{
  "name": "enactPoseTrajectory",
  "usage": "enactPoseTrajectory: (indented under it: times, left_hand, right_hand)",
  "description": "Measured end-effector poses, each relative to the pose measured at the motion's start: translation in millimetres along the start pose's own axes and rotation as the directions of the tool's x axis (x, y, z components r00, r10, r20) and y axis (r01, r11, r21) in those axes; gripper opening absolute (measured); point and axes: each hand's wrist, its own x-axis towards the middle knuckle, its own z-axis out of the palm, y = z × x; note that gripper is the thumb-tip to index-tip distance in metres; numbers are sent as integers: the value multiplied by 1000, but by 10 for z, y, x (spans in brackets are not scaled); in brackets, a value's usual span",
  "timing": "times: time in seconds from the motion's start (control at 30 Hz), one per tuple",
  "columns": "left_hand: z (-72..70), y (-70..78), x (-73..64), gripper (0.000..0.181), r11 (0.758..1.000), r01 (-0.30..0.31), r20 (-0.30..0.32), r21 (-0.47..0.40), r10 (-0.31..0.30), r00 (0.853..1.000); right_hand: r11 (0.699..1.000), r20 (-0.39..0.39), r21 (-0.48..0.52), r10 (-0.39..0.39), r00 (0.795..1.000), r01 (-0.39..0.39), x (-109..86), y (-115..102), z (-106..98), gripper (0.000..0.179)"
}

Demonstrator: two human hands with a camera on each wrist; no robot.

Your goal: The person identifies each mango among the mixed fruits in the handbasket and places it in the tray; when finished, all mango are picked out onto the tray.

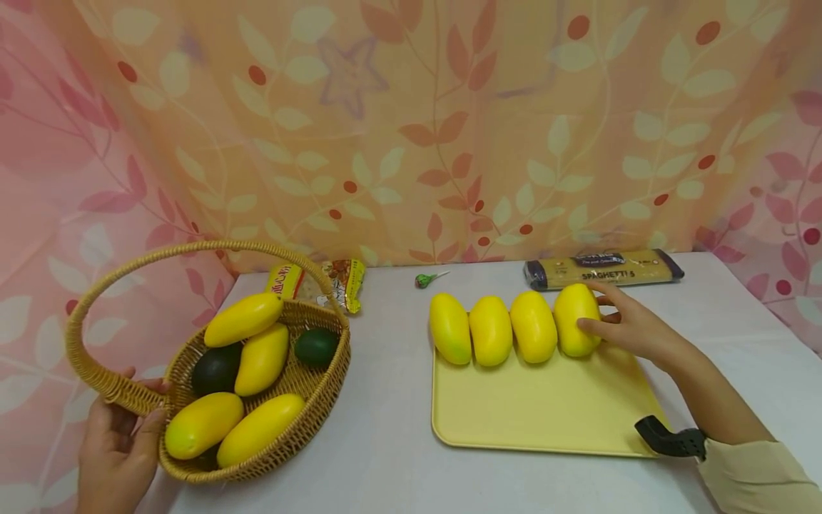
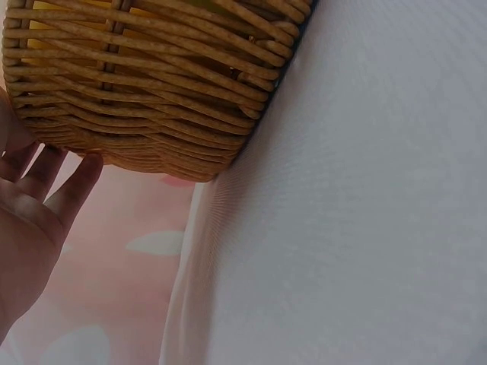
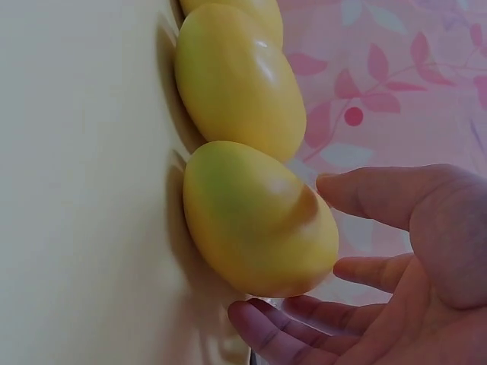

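Note:
At the left in the head view, my left hand (image 1: 122, 442) grips the wicker basket (image 1: 324, 400) where its handle meets the rim. The left wrist view has the fingertips (image 2: 90, 163) against the basket's woven underside (image 2: 152, 129). Inside lie several yellow mangoes (image 1: 262, 359) and two dark green avocados (image 1: 316, 348). My right hand (image 1: 632, 325) is at the rightmost mango (image 1: 574, 328) in a row along the far edge of a yellow tray (image 1: 539, 414). Thumb and fingers spread loosely around that mango, fingertips right at its surface in the right wrist view.
Behind the basket is a yellow snack packet (image 1: 353, 285), partly hidden by it. A green-wrapped lollipop (image 1: 424, 280) lies at the back middle, and a spaghetti pack (image 1: 604, 269) behind the tray. Patterned curtains (image 1: 411, 143) border the white table (image 1: 385, 428).

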Motion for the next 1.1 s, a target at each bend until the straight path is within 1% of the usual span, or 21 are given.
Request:
enactPoseTrajectory:
  times: [0.17,0.23,0.27,0.37,0.47,0.53,0.63,0.73,0.8,0.83,0.9,0.93,1.0,1.03,1.07,1.1]
  left_hand:
    - [-3,-10,-1,74,1000,-21,8,-12,21,1000]
    - [-1,-8,0,74,1000,-22,5,3,21,1000]
    - [1,-5,1,73,999,-23,5,25,23,1000]
    - [3,11,2,73,998,-20,4,61,20,1000]
    - [4,27,0,73,995,-22,6,93,21,1000]
    - [3,30,-1,74,996,-20,7,89,20,1000]
    - [4,30,1,74,996,-16,5,93,16,1000]
    - [1,29,7,74,996,-1,-2,88,1,1000]
    - [-5,27,9,73,997,8,-6,80,-8,1000]
    - [-7,28,10,73,997,11,-7,72,-11,1000]
    - [-11,25,10,73,999,10,-6,54,-10,1000]
    - [-11,22,10,73,999,9,-6,44,-9,1000]
    - [-8,16,5,73,1000,3,-6,18,-3,1000]
    - [-5,13,3,73,1000,0,-6,14,0,1000]
    - [-1,9,2,73,1000,-3,-5,13,3,1000]
    - [2,6,0,73,1000,-5,-4,17,5,1000]
  right_hand:
    - [1000,-12,-22,2,1000,-3,-12,7,-30,86]
    - [999,-21,-42,4,1000,-5,-17,3,-43,85]
    - [998,-25,-55,4,1000,-5,-21,-3,-50,85]
    - [994,-47,-106,-15,999,10,-41,-38,-67,81]
    - [987,-73,-158,-44,996,32,-73,-123,-73,76]
    - [981,-87,-184,-79,993,62,-98,-221,-57,71]
    - [972,-83,-189,-160,984,142,-137,-447,18,63]
    - [949,-55,-192,-266,962,251,-145,-730,169,55]
    - [927,-27,-187,-334,942,324,-126,-928,319,50]
    - [912,-12,-189,-372,928,363,-112,-1028,409,48]
    - [878,31,-182,-445,895,443,-86,-1231,608,47]
    - [857,59,-174,-482,874,485,-73,-1336,716,46]
    - [810,125,-139,-557,821,570,-48,-1552,933,45]
    - [791,167,-106,-583,795,603,-42,-1664,1040,46]
    - [769,205,-66,-614,763,636,-29,-1766,1150,46]
    - [741,241,-20,-648,722,672,-11,-1868,1263,47]
